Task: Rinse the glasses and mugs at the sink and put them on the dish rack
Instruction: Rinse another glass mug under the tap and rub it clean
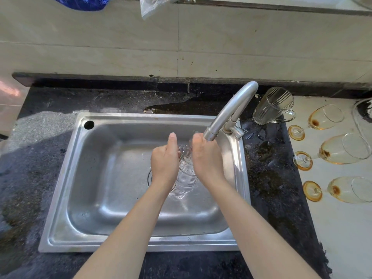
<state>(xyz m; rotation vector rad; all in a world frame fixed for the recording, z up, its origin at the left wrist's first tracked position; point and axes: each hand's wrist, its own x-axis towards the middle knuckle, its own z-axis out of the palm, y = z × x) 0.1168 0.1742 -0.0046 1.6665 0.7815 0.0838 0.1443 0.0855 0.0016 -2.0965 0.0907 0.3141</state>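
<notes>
Grip: left hand (164, 164) and right hand (207, 158) both curl round one clear glass (186, 166) under the tap (231, 109), over the sink (60, 198). Early stage, I judge. Right of the grip, a mug (271, 106) and three stained wine glasses (338, 150) look unrinsed. No rack in view.

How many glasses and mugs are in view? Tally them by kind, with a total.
Amber stemmed glasses, lying on their sides: 3
Clear handled mug: 1
Clear glass, being rinsed: 1
Total: 5
</notes>
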